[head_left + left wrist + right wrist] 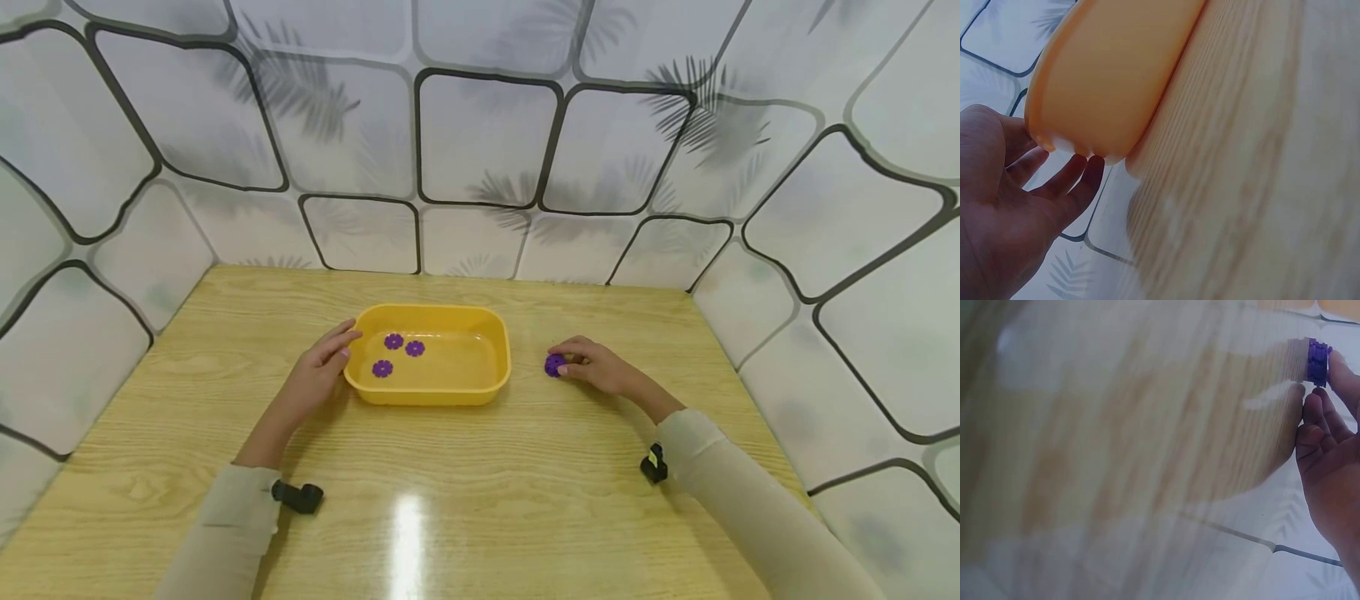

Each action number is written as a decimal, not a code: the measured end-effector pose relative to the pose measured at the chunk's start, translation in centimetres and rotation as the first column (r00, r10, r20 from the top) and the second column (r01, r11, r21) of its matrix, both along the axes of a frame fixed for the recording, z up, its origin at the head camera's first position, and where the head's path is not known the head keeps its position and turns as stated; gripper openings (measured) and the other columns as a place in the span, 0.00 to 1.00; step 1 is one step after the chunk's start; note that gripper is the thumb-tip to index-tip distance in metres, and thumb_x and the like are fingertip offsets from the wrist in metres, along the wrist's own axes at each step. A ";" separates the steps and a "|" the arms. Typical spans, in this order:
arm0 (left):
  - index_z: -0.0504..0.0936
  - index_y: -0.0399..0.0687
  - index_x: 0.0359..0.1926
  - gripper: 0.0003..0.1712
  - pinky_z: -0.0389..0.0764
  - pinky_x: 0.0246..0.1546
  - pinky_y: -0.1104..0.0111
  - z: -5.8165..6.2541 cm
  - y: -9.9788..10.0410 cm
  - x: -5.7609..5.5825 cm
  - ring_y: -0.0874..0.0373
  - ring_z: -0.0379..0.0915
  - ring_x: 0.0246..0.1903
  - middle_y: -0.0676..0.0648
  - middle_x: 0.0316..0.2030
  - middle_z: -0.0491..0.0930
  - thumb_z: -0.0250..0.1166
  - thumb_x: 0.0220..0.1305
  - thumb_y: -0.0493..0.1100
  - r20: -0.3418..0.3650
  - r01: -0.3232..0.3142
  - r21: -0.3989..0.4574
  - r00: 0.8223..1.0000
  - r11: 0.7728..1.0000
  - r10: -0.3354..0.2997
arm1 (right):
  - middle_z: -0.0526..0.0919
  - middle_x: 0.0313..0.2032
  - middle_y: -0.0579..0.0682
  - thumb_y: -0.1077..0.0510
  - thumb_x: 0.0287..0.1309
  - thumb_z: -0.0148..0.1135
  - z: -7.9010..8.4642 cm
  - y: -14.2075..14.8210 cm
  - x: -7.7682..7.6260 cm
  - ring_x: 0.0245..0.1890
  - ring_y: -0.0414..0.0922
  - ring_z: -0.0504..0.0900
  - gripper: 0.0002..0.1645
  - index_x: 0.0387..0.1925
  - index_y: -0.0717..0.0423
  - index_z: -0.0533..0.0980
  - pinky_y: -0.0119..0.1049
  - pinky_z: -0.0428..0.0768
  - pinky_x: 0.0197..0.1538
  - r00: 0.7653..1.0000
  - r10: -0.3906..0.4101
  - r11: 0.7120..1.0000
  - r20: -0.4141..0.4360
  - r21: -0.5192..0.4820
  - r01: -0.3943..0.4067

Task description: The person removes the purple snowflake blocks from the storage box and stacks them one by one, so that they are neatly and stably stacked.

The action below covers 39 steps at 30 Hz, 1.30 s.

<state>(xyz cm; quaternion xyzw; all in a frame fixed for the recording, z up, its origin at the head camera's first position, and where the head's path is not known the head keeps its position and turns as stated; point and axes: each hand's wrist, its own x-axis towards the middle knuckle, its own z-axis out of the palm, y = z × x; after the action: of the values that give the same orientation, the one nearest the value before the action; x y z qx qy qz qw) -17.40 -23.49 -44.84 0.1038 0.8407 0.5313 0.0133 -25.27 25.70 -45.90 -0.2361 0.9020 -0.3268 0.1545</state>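
Note:
A yellow plastic basin [427, 397] sits on the table, with purple flower-shaped discs [382, 368] lying flat on its floor toward the left. My left hand [318, 371] rests its extended, slightly bent fingers against the basin's left end. In the left wrist view, the fingertips [1092, 167] touch the outside of that end near the rim. To the right of the basin, my right hand [596, 367] pinches a small stack of purple flower-shaped discs [555, 365] between thumb and fingers. The stack [1317, 362] stands at the table surface in the right wrist view.
The light wood table [465, 475] is bounded at the back and both sides by a patterned white wall covering [487, 142]. Small black devices [300, 497] are strapped at both wrists, over pale sleeves. A bright reflection lies on the tabletop near the front.

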 end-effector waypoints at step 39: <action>0.67 0.37 0.72 0.25 0.53 0.76 0.46 0.1 0.0 0.1 0.43 0.41 0.79 0.45 0.80 0.50 0.44 0.82 0.43 -0.011 0.001 -0.005 1.000 1.000 -0.001 | 0.76 0.60 0.61 0.52 0.76 0.52 2.9 -0.8 0.1 0.45 0.58 0.81 0.24 0.67 0.57 0.72 0.41 0.81 0.39 0.989 -0.075 0.982 -0.130 -0.182 0.051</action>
<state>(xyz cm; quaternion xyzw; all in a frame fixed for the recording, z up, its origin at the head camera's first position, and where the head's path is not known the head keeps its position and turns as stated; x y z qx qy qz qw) -17.28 -23.44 -44.78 0.1071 0.8420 0.5287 0.0094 -25.15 24.88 -42.96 -0.2418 0.8847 -0.3939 0.0605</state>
